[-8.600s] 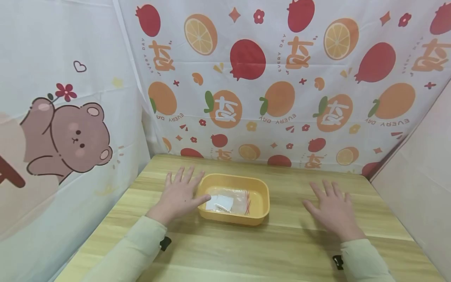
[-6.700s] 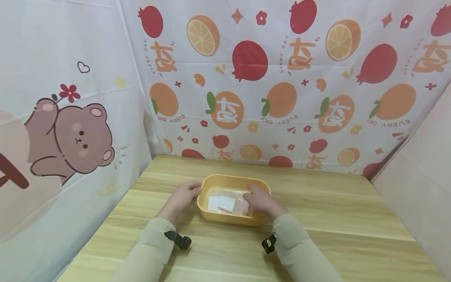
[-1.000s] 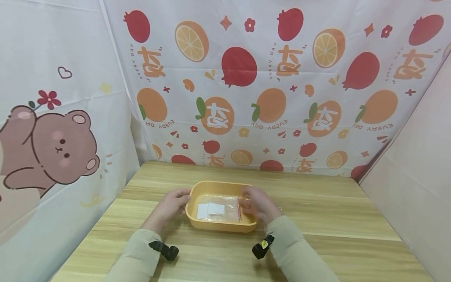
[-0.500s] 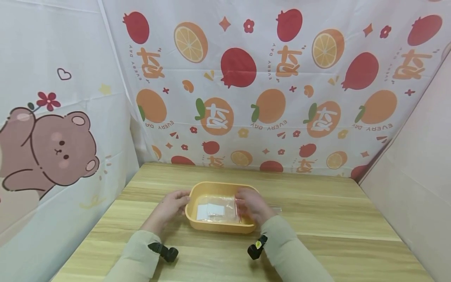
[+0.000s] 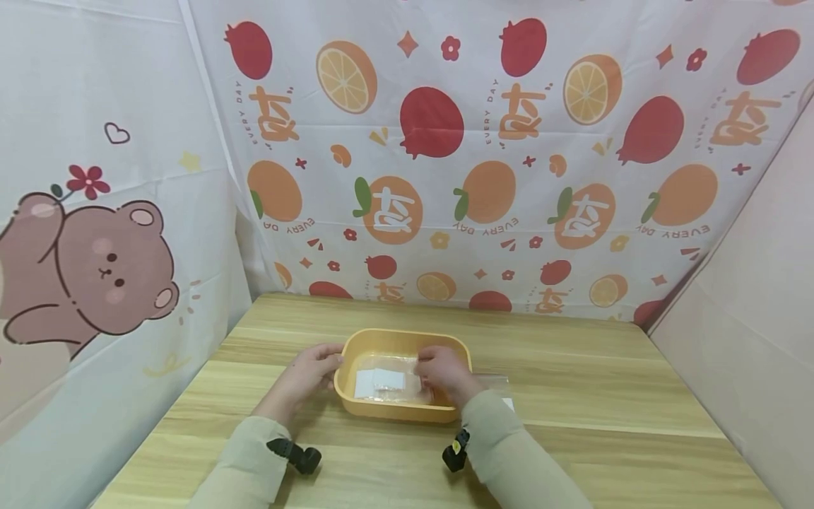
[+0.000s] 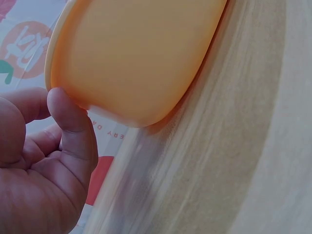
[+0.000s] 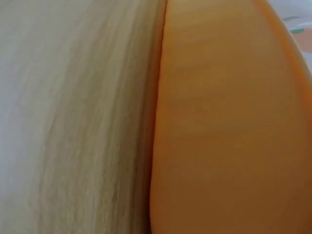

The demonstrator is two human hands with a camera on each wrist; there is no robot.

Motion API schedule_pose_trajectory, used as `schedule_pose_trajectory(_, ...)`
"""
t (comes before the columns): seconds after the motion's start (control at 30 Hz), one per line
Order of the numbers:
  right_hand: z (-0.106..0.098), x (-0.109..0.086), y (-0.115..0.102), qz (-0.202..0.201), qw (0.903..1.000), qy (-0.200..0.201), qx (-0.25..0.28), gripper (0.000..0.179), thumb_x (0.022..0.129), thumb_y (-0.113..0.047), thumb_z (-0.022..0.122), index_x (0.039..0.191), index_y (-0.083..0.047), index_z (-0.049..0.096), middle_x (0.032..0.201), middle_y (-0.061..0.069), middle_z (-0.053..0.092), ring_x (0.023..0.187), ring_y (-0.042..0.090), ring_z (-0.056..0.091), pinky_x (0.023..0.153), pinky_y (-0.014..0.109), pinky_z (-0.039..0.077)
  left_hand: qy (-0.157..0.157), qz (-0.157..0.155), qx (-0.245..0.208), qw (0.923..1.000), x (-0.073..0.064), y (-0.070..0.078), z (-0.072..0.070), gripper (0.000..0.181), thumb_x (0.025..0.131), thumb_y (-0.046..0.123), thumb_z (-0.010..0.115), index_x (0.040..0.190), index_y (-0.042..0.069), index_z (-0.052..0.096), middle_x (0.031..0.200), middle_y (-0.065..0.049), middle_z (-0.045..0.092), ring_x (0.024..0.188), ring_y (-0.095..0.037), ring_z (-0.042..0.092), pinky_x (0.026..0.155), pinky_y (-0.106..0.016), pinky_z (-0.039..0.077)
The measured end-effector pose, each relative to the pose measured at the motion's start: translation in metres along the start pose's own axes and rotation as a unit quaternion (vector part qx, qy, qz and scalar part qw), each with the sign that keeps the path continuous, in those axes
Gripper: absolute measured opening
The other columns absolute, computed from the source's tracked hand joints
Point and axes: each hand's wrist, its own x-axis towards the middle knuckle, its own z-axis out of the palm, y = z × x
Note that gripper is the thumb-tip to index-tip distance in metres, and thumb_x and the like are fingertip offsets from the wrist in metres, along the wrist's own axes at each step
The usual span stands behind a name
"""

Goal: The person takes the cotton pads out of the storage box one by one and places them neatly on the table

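Note:
A yellow plastic box (image 5: 400, 410) stands on the wooden table, with several clear zip bags (image 5: 388, 392) lying flat in it. White cards or slips (image 5: 389, 379) show through the bags. My left hand (image 5: 311, 371) holds the box's left end by the rim; in the left wrist view its thumb (image 6: 70, 109) lies against the wall, with fingers behind. My right hand (image 5: 445, 371) reaches inside with bent fingers over the bags' right end and covers most of their red zip edges. Whether it pinches a bag is hidden. Only the box wall (image 7: 229, 122) and table show in the right wrist view.
Another clear bag (image 5: 499, 382) with a white piece in it lies on the table just right of the box, partly behind my right forearm. A printed cloth (image 5: 432, 205) hangs along the table's back, and light cloths hang at both sides.
My right hand has moved left and inward over the bags in the last second. More of the bag on the table shows; 6.7 seconds ago none lay there. My left hand stays on the rim.

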Motion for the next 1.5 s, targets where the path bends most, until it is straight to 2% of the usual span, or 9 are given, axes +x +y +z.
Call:
schedule_pose_trajectory(0.1, 0.003, -0.002, 0.000, 0.018, 0.9998, 0.005, -0.003, 0.049, 0.093, 0.000, 0.061, 0.139, 0.012, 0.049, 0.095, 0.015, 0.059, 0.053, 0.017, 0.052, 0.046, 0.028, 0.047, 0.000, 0.002, 0.001, 1.0000, 0.000, 0.000, 0.000, 0.043, 0.104, 0.010, 0.052, 0.142, -0.011, 0.048, 0.110, -0.021, 0.068, 0.080, -0.022, 0.064, 0.062, -0.028, 0.054)
schedule_pose_trajectory(0.23, 0.005, -0.003, 0.000, 0.028, 0.9995, 0.015, -0.007, 0.053, 0.094, -0.001, 0.059, 0.144, 0.009, 0.045, 0.073, 0.009, 0.054, 0.049, 0.016, 0.048, 0.044, 0.029, 0.045, 0.000, 0.004, 0.001, 1.0000, 0.000, 0.000, 0.000, 0.043, 0.104, 0.010, 0.052, 0.142, -0.011, 0.048, 0.109, -0.021, 0.068, 0.080, -0.022, 0.064, 0.062, -0.028, 0.054)
schedule_pose_trajectory(0.37, 0.006, -0.001, 0.000, 0.020, 0.9993, 0.024, -0.020, 0.045, 0.094, 0.001, 0.053, 0.139, 0.009, 0.052, 0.057, 0.005, 0.046, 0.044, 0.016, 0.043, 0.041, 0.028, 0.043, -0.003, 0.004, -0.006, 1.0000, 0.000, -0.001, 0.000, 0.044, 0.105, 0.011, 0.052, 0.142, -0.011, 0.047, 0.109, -0.022, 0.068, 0.079, -0.021, 0.063, 0.062, -0.027, 0.053)
schedule_pose_trajectory(0.57, 0.007, 0.000, -0.001, 0.018, 0.9986, 0.031, -0.039, 0.036, 0.093, 0.001, 0.053, 0.128, 0.004, 0.062, 0.053, 0.007, 0.047, 0.040, 0.017, 0.041, 0.039, 0.029, 0.042, -0.005, 0.005, -0.013, 0.9999, 0.000, -0.001, 0.000, 0.045, 0.105, 0.011, 0.052, 0.143, -0.011, 0.046, 0.109, -0.021, 0.068, 0.079, -0.020, 0.063, 0.061, -0.027, 0.053)
schedule_pose_trajectory(0.7, 0.009, -0.001, -0.003, 0.024, 0.9980, 0.039, -0.042, 0.025, 0.095, -0.001, 0.058, 0.118, 0.001, 0.067, 0.062, 0.010, 0.054, 0.042, 0.016, 0.042, 0.039, 0.028, 0.042, -0.002, 0.005, -0.009, 0.9999, -0.001, -0.001, 0.000, 0.044, 0.104, 0.011, 0.053, 0.142, -0.011, 0.047, 0.109, -0.021, 0.068, 0.080, -0.021, 0.063, 0.062, -0.028, 0.054)
schedule_pose_trajectory(0.93, 0.009, -0.003, -0.007, 0.011, 0.9965, 0.063, -0.053, 0.024, 0.096, -0.008, 0.063, 0.119, -0.004, 0.070, 0.102, 0.008, 0.069, 0.046, 0.015, 0.048, 0.040, 0.029, 0.046, -0.004, 0.007, -0.010, 0.9999, -0.001, 0.000, 0.000, 0.044, 0.105, 0.011, 0.052, 0.142, -0.011, 0.047, 0.109, -0.020, 0.068, 0.080, -0.022, 0.063, 0.062, -0.028, 0.054)
schedule_pose_trajectory(1.23, -0.002, -0.005, -0.025, -0.072, 0.9928, 0.063, -0.072, 0.028, 0.101, -0.023, 0.061, 0.122, -0.007, 0.071, 0.121, 0.006, 0.069, 0.104, 0.029, 0.063, 0.080, 0.037, 0.056, -0.003, 0.010, -0.016, 0.9998, -0.003, 0.001, 0.000, 0.044, 0.105, 0.011, 0.053, 0.143, -0.011, 0.047, 0.112, -0.023, 0.067, 0.081, -0.023, 0.063, 0.063, -0.029, 0.054)
schedule_pose_trajectory(1.37, -0.010, -0.009, -0.031, -0.083, 0.9944, 0.050, -0.042, 0.029, 0.100, -0.021, 0.061, 0.122, -0.007, 0.070, 0.124, 0.008, 0.068, 0.103, 0.034, 0.066, 0.083, 0.038, 0.057, -0.005, 0.010, -0.018, 0.9998, -0.004, 0.000, 0.000, 0.044, 0.105, 0.012, 0.053, 0.142, -0.011, 0.048, 0.113, -0.023, 0.066, 0.082, -0.023, 0.063, 0.064, -0.029, 0.055)
schedule_pose_trajectory(1.5, -0.020, -0.015, -0.039, -0.086, 0.9952, 0.042, -0.018, 0.029, 0.101, -0.018, 0.059, 0.124, -0.003, 0.068, 0.126, 0.013, 0.067, 0.098, 0.028, 0.069, 0.084, 0.037, 0.058, -0.007, 0.012, -0.018, 0.9997, -0.004, -0.001, -0.001, 0.044, 0.105, 0.012, 0.053, 0.142, -0.010, 0.048, 0.112, -0.022, 0.066, 0.082, -0.022, 0.063, 0.064, -0.030, 0.055)
